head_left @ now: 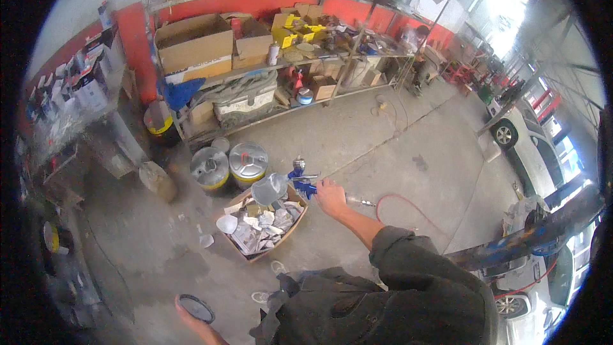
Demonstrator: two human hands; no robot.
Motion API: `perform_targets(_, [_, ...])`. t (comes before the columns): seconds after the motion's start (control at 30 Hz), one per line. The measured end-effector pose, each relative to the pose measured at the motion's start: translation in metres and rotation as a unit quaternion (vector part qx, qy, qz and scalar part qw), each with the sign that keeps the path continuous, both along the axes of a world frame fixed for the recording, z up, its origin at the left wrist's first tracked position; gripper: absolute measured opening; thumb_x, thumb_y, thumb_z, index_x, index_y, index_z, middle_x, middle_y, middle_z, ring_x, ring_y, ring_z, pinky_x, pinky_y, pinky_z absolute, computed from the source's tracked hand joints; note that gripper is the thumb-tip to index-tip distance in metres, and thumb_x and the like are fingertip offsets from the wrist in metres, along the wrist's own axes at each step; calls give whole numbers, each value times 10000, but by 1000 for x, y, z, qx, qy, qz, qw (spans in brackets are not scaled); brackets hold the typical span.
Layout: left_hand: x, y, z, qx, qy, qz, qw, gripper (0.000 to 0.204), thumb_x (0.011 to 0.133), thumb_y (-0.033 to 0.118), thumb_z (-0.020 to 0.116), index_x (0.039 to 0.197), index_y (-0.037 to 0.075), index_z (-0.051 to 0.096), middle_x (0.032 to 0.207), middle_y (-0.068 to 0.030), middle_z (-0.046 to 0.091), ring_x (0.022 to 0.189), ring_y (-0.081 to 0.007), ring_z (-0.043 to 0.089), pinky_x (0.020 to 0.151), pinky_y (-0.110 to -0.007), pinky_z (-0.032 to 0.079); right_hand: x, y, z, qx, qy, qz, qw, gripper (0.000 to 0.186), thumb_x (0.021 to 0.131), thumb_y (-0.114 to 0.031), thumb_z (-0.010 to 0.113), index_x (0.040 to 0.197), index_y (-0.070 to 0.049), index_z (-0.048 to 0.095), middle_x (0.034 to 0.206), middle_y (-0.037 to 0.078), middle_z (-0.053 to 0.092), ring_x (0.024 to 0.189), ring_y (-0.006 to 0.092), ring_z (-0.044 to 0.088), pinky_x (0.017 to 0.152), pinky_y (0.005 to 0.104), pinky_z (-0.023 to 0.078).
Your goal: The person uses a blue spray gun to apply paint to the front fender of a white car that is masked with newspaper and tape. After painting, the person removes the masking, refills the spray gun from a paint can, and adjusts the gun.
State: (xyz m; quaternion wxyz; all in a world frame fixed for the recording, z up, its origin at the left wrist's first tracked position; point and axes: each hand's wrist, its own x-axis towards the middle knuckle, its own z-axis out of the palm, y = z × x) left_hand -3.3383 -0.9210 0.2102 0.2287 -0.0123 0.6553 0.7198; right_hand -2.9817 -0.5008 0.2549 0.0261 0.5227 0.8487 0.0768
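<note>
My right hand [331, 197] is wrapped around a blue spray gun [305, 187], held out in front of me. A translucent cup [270, 189] is on the gun, tilted over a cardboard box [276, 249] full of crumpled paper and scraps. Behind the hand, a metal fitting [366, 203] shows close to a thin red hose [403, 197]. Low at the left, my left hand [186, 314] grips a round dark lid [196, 308] by its edge; some of its fingers are hidden beneath it.
Two lidded buckets [248, 161] stand behind the box. A long shelf [306, 57] with cartons and cans runs along the red wall. A small clear cup [206, 241] lies on the floor left of the box. White cars [527, 140] are parked at the right.
</note>
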Motion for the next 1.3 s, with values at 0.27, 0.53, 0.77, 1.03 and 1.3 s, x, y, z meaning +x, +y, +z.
perform_targets(0.27, [5, -8, 27, -22, 13, -22, 999, 590, 949, 563, 416, 1356, 149, 521, 1271, -133, 501, 978, -299, 573, 719, -412, 546, -10, 7, 4, -49, 27, -7, 998, 337, 849, -303, 678, 1052, -54, 576, 1003, 152, 603, 913, 322, 655, 710, 452, 546])
perform_targets(0.53, [25, -2, 62, -67, 68, 25, 995, 557, 996, 478, 382, 1353, 70, 509, 1232, -129, 534, 909, -290, 617, 749, -391, 539, -16, 6, 9, -46, 30, 7, 998, 339, 846, -308, 683, 1085, -89, 581, 1010, 142, 607, 876, 325, 664, 696, 474, 539])
perform_targets(0.77, [29, -10, 65, -44, 22, 39, 998, 578, 986, 494, 397, 1363, 66, 492, 1212, -137, 542, 913, -289, 622, 761, -393, 545, -21, 10, 3, -57, 18, 7, 998, 333, 835, -301, 702, 1051, -78, 584, 1014, 140, 606, 869, 318, 659, 697, 454, 538])
perform_targets(1.03, [25, -7, 68, -64, 21, 41, 997, 565, 986, 476, 411, 1366, 65, 488, 1205, -131, 547, 938, -278, 616, 773, -389, 543, -13, 21, -37, -125, 52, -64, 989, 383, 830, -376, 688, 1016, -47, 624, 994, 177, 652, 907, 361, 661, 755, 464, 540])
perform_targets(1.3, [25, -19, 85, -92, 1, 67, 994, 575, 986, 500, 412, 1368, 76, 486, 1190, -126, 554, 911, -263, 626, 763, -383, 539, 30, 10, -133, -335, 125, -161, 920, 416, 794, -421, 715, 806, -6, 690, 786, 169, 696, 734, 328, 696, 636, 428, 539])
